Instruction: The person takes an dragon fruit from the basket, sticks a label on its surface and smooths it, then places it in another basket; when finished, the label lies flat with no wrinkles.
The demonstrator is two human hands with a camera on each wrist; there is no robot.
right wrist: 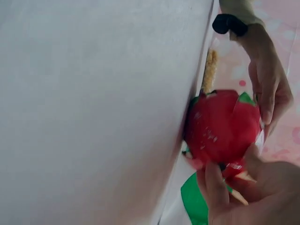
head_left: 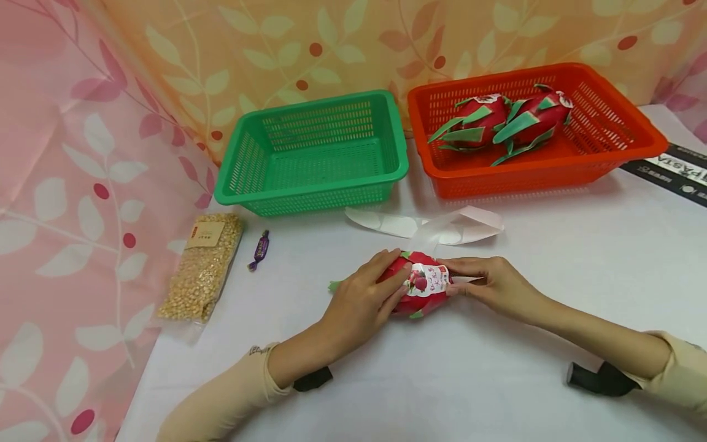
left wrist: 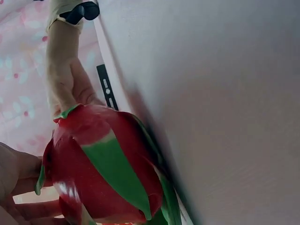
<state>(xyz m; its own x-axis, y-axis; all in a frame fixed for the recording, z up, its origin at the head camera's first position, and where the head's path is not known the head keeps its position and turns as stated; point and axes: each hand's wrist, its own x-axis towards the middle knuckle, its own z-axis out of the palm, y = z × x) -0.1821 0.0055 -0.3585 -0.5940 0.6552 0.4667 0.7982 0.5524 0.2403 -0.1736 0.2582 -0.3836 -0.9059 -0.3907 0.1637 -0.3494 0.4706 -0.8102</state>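
Observation:
A red dragon fruit point(head_left: 411, 306) with green scale tips lies on the white table, a white printed label point(head_left: 436, 278) on its upper side. My left hand point(head_left: 356, 304) holds it from the left, fingers bent over the top. At the other end, my right hand point(head_left: 499, 288) grips the fruit with thumb and fingers beside the label's right edge. In the right wrist view, the right hand's fingers point(right wrist: 216, 187) touch the fruit's near end point(right wrist: 222, 126). From the left wrist view, the fruit's red and green side point(left wrist: 117, 173) hides part of the right hand point(left wrist: 68, 79).
A white label strip point(head_left: 386, 224) lies curled behind the fruit. Farther back stand a green basket point(head_left: 312, 190) and a red basket point(head_left: 513, 181) with two dragon fruits point(head_left: 475, 120). Left are a bag of yellow kernels point(head_left: 204, 270) and a purple-wrapped candy point(head_left: 259, 250); a black pack point(head_left: 671, 172) lies right.

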